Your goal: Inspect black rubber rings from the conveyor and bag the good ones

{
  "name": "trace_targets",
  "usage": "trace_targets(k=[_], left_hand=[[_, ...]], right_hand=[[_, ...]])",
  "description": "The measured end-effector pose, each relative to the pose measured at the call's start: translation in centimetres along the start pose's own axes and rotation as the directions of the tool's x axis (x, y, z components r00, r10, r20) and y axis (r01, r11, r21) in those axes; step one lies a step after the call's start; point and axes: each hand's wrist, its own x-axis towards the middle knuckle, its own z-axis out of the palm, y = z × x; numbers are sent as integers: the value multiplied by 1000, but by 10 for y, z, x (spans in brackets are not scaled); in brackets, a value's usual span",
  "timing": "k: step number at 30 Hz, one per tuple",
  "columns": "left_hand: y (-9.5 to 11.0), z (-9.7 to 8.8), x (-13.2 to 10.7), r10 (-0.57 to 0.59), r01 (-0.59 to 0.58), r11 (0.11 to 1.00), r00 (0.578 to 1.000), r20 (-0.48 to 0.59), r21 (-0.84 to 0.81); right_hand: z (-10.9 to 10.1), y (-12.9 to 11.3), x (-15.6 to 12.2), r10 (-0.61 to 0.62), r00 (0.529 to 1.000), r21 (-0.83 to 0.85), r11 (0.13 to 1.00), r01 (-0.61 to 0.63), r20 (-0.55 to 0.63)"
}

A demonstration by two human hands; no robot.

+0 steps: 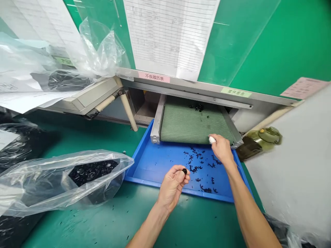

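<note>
My left hand (172, 185) hovers over the near rim of a blue tray (155, 162), fingers closed in a pinch on a small black ring-shaped part (184, 171). My right hand (220, 147) reaches to the near end of a ribbed green conveyor belt (191, 124), fingers curled, a white cot on one fingertip; what it holds, if anything, is hidden. Several small black scraps (199, 165) lie scattered in the tray. A few black parts (198, 107) sit at the belt's far end.
A clear plastic bag of black parts (77, 175) lies on the green table at left. More bags and papers crowd the far left. A greenish glass bottle (261, 137) lies right of the belt. A white surface (297, 162) fills the right side.
</note>
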Motion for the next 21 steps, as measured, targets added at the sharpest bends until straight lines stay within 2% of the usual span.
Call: trace_targets(k=[3,6,12,18,21], left_hand=[[3,-5,7,15,-15,1000,1000,-18,-8],[4,-13,14,12,-13,1000,999,-36,-14],[3,-22,22,-22,23,1000,999,-33,3],[9,-27,23,-69,69,997,998,-15,27],[9,-27,21,-99,99,995,995,-21,4]], right_hand=[[8,6,21,-35,999,-3,999,35,22],[12,11,29,-49,998,-14,999,50,35],[10,14,49,-6,999,-37,999,7,47],[3,13,95,41,998,-86,996,-38,38],[7,6,121,70,997,-83,994,-67,28]])
